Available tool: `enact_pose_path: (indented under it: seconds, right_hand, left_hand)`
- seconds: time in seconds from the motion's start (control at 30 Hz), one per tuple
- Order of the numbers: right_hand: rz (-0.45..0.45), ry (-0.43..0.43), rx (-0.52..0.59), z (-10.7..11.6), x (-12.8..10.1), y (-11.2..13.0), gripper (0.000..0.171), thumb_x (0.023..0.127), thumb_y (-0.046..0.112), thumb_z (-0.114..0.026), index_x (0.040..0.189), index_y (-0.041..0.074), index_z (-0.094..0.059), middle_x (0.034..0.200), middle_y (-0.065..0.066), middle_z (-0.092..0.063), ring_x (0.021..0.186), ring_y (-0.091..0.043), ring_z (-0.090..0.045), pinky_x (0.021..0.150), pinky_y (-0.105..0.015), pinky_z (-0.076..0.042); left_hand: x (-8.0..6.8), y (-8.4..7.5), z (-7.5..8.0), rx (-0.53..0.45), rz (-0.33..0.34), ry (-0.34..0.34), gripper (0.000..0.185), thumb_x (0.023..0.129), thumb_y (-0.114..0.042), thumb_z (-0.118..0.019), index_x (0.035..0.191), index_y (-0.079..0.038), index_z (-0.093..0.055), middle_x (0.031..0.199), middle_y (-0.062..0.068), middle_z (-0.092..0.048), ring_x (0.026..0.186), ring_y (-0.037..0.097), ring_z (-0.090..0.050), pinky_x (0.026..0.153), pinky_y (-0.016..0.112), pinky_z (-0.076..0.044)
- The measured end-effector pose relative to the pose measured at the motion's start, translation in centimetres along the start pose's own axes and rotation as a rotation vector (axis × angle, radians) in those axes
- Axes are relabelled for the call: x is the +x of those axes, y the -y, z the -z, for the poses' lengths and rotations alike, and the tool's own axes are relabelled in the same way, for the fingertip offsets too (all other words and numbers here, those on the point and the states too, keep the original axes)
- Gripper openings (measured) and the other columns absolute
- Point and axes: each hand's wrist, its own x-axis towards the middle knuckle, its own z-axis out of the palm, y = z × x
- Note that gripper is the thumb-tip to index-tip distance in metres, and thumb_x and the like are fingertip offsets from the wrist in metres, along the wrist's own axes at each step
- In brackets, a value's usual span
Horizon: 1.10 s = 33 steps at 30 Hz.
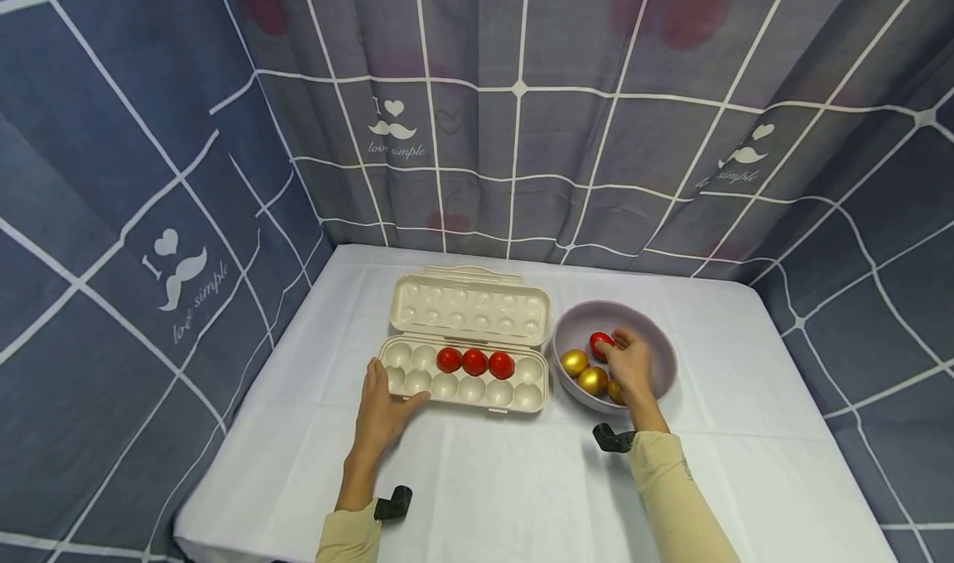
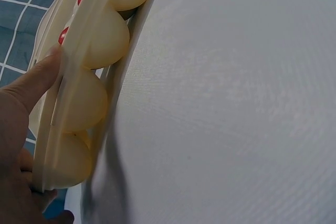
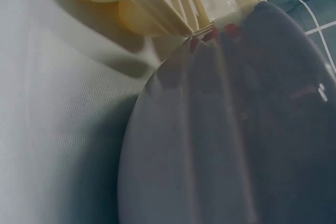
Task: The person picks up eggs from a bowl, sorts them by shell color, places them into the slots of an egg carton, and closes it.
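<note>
My left hand [image 1: 382,418] grips the left end of an open cream egg carton [image 1: 471,391], thumb along its front and fingers at its side. In the left wrist view the thumb [image 2: 39,80] presses the carton's rim. Three red eggs [image 1: 474,362] sit in the back row; several cups show bare. To the right, my right hand [image 1: 629,363] reaches into a grey-purple bowl [image 1: 662,356] and pinches a red egg [image 1: 600,345]. Gold eggs [image 1: 592,380] lie in the bowl beside it, one partly hidden by the hand. The right wrist view shows the bowl's outside [image 3: 210,129], not the fingers.
The carton's lid [image 1: 471,306] lies folded back behind the cups. A white cloth [image 1: 507,480] covers the table. Grey-blue curtains [image 1: 477,132] with white lines hang behind and on both sides. A black wrist camera [image 1: 614,439] sits on the right forearm.
</note>
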Motion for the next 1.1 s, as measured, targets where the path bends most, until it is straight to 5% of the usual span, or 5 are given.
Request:
enact_pose_path:
  seconds: [0.5,1.1]
  right_hand:
    - [0.006,0.198,-0.015,-0.6,0.6,-0.2,0.059,0.094,0.007,-0.063,0.144,-0.013,-0.037,0.144,-0.031,-0.044,0.135,-0.039,-0.042,0.109,-0.045,-0.037]
    - [0.057,0.324,-0.069,-1.3,0.8,-0.2,0.057,0.093,0.004,-0.063,0.142,-0.015,-0.039,0.142,-0.033,-0.044,0.133,-0.042,-0.043,0.11,-0.047,-0.036]
  left_hand:
    - [0.1,-0.1,0.0,-0.001,-0.014,0.004,0.12,0.081,-0.046,-0.08,0.152,0.012,-0.002,0.16,0.03,0.001,0.147,0.044,0.001,0.117,0.055,-0.011]
    - [0.0,0.1,0.1,0.011,-0.013,0.005,0.12,0.081,-0.046,-0.079,0.152,0.011,-0.001,0.16,0.029,0.002,0.147,0.043,0.001,0.117,0.054,-0.011]
